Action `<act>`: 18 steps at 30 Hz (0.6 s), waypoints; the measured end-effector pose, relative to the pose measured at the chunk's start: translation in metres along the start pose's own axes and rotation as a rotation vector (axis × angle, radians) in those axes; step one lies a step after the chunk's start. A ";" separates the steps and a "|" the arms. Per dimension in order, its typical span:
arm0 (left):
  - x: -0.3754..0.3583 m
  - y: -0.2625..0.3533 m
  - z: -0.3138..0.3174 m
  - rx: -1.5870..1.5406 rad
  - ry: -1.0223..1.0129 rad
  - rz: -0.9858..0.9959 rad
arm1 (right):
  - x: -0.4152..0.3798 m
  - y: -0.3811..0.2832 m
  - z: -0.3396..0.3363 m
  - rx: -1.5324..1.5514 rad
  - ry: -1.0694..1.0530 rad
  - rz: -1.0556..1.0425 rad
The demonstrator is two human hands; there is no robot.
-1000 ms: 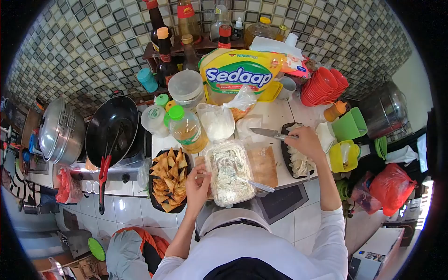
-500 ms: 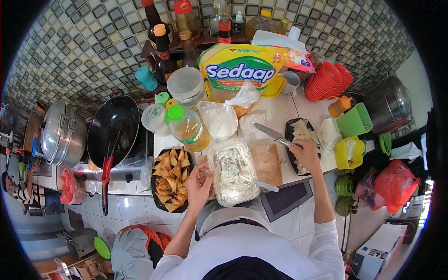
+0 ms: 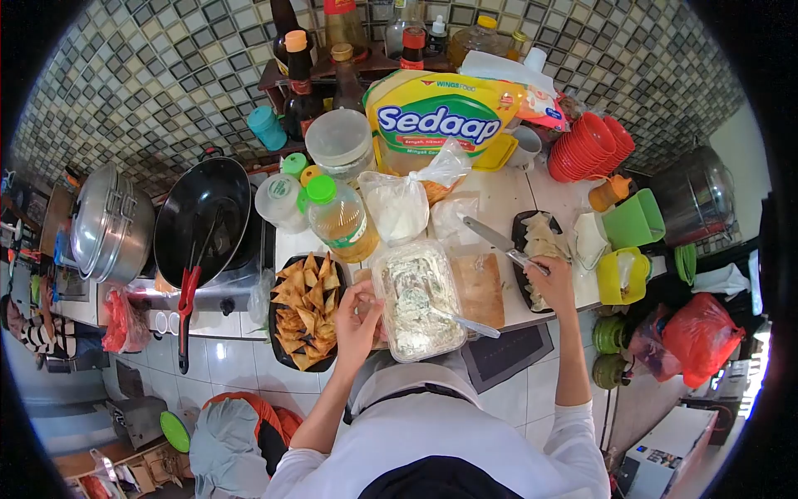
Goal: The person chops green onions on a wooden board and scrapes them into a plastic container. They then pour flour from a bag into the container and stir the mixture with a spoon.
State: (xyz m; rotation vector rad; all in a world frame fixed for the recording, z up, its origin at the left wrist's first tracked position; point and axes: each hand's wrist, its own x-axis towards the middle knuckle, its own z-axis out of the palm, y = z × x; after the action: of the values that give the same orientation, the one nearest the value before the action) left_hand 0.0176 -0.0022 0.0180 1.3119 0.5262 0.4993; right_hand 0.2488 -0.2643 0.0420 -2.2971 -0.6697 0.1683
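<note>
My left hand (image 3: 357,326) is beside a clear plastic container (image 3: 460,333), its bent fingers apart and its fingertips at the container's left side. Inside the container is a pale, green-flecked mixture (image 3: 409,287), and a spoon (image 3: 474,324) lies in it with its handle over the right edge. My right hand (image 3: 552,281) is closed round the handle of a knife (image 3: 490,234), whose wide blade points up and left. Beneath that hand is a black plate (image 3: 522,237) of pale folded wrappers (image 3: 544,237). A brown board (image 3: 480,291) lies between container and plate.
Left of my left hand, a black tray (image 3: 276,337) holds fried triangular pastries (image 3: 307,308). A wok (image 3: 204,216) with red-handled tongs (image 3: 189,299) sits on the stove. Behind stand an oil bottle (image 3: 339,220), a tied bag (image 3: 397,212), a yellow Sedaap pouch (image 3: 440,116) and red cups (image 3: 582,150).
The view has shifted slightly. My left thumb and forefinger stand a little further apart. The knife stays in my right hand over the wrappers, almost in the same place.
</note>
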 end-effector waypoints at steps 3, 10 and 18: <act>0.002 -0.010 0.002 -0.048 0.018 0.003 | -0.012 -0.012 -0.010 0.022 -0.002 0.047; 0.007 0.002 0.009 -0.085 0.009 -0.103 | -0.056 -0.058 -0.047 0.001 -0.041 0.110; 0.012 0.000 0.007 -0.088 -0.017 -0.153 | -0.078 -0.083 -0.049 -0.185 -0.139 -0.260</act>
State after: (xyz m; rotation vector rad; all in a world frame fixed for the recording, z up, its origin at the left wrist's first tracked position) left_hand 0.0312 0.0002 0.0185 1.1802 0.5796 0.3801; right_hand 0.1628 -0.2844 0.1286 -2.3608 -1.0876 0.1485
